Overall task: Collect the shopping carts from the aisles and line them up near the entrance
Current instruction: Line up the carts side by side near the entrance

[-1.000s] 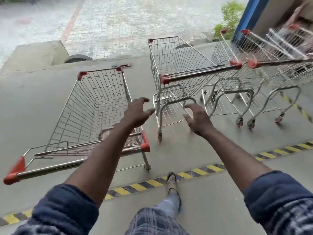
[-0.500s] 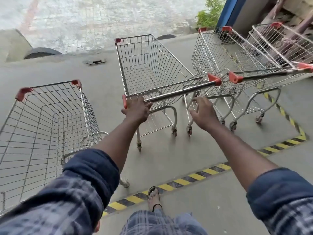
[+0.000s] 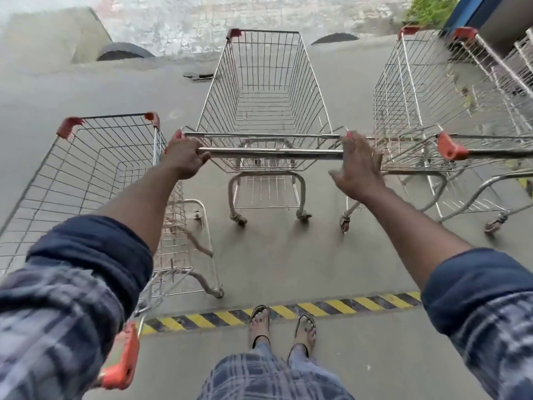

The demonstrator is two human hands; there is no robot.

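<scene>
A wire shopping cart (image 3: 266, 90) with red corner caps stands straight ahead, its steel handle bar (image 3: 274, 153) running across in front of me. My left hand (image 3: 184, 158) is closed around the bar's left end. My right hand (image 3: 359, 166) rests on the bar's right end, fingers spread and loosely over it. A second cart (image 3: 86, 174) stands close on my left, its red handle end near my left sleeve. A third cart (image 3: 427, 111) sits to the right, almost touching the middle one.
A yellow-and-black hazard stripe (image 3: 331, 307) crosses the concrete floor just ahead of my sandalled feet. More carts (image 3: 519, 62) crowd the far right by a blue post (image 3: 473, 10). A kerb and half-buried tyres (image 3: 124, 51) edge the concrete beyond.
I have stepped up square behind the middle cart. My left hand has closed on its handle bar and my right hand has landed on the bar's right end.
</scene>
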